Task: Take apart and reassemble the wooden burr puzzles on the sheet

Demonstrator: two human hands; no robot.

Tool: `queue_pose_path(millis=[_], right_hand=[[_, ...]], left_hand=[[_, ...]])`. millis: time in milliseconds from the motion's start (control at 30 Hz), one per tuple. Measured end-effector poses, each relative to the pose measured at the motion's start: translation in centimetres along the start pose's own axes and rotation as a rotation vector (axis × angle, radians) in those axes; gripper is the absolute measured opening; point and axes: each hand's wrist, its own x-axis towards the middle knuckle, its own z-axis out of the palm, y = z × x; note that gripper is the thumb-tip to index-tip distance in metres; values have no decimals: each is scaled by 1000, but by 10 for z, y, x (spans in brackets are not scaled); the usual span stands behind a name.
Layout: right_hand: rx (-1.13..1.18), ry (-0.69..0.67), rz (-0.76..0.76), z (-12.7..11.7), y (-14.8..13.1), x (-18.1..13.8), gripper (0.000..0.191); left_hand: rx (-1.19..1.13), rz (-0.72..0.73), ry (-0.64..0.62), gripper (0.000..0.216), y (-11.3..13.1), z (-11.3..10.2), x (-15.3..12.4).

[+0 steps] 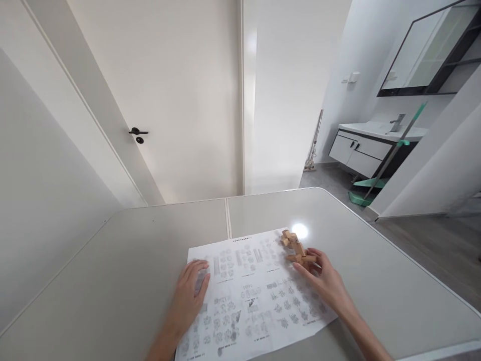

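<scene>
A large printed sheet of diagrams (255,296) lies flat on a grey table (112,281). My left hand (190,296) rests flat on the sheet's left edge, fingers stretched out, holding nothing. My right hand (323,278) lies on the sheet's right part with its fingertips touching a small wooden interlocking puzzle (296,248) that sits at the sheet's upper right corner. The fingers reach to the puzzle's near end without wrapping round it.
A seam (227,218) splits the table top. Behind the table stand a white door with a black handle (138,133) and a white wall. To the right an open bathroom shows a vanity with sink (376,140), mirror and a green mop (391,155).
</scene>
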Motion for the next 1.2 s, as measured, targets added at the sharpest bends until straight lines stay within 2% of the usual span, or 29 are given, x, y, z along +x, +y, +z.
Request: queue_pose_path(millis=[67,133,233,300,333,433,567,967,1200], right_hand=[[-44,27,-8,-2,8,-7,89],[-93,114,-41,-2,16,-22,94],[-105,255,-165,5,24,-56,74],[-95,176,-191,15,26,-75,50],[-83,100,-197,19,26,-81,45],[-43,-58,-157,27,25,-84,43],[-16,-139,-111,22,27,-72,47],[-4,-18,-87,25,31,-76,45],[-37,-142,-57,20,58,-63,43]], left_hand=[[124,29,44,30,-17,-3,-2],[211,-4,53,39,-31,-3,-5],[293,-76,43,52,-45,1,-7],[317,-91,26,56,-50,4,-5],[319,-91,13,56,-52,5,-2],[300,-80,-16,56,-54,5,7],[296,-92,-24,57,-51,2,13],[289,-87,5,54,-48,2,9],[297,-68,18,53,-54,4,6]])
